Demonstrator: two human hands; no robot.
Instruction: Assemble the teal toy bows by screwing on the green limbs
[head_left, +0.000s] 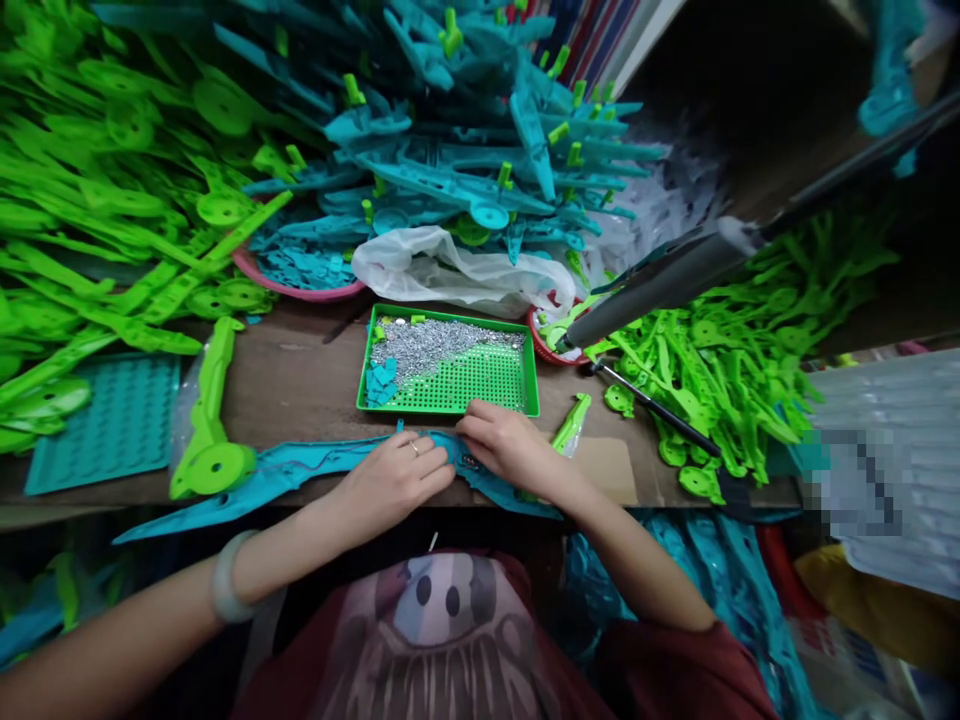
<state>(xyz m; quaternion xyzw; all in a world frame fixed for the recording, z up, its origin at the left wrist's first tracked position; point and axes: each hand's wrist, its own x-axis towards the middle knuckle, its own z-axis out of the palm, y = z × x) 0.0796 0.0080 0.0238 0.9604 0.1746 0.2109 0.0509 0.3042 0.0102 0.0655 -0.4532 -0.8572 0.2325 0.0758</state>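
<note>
A long teal plastic part (277,475) lies along the front edge of the wooden bench (300,375). My left hand (394,480) rests on it with fingers curled and pressed onto the plastic. My right hand (506,445) is closed on the same part just to the right, fingertips pinched at a small spot near its middle. Just beyond my hands sits a green perforated tray (480,385) holding a heap of small silver screws (431,345) and a few teal bits.
Heaps of green plastic parts (112,200) fill the left, teal parts (465,150) the back, more green ones (735,370) the right. A green assembled piece (210,420) and a teal tray (112,425) lie left. A hanging grey power screwdriver (660,285) reaches in from the right.
</note>
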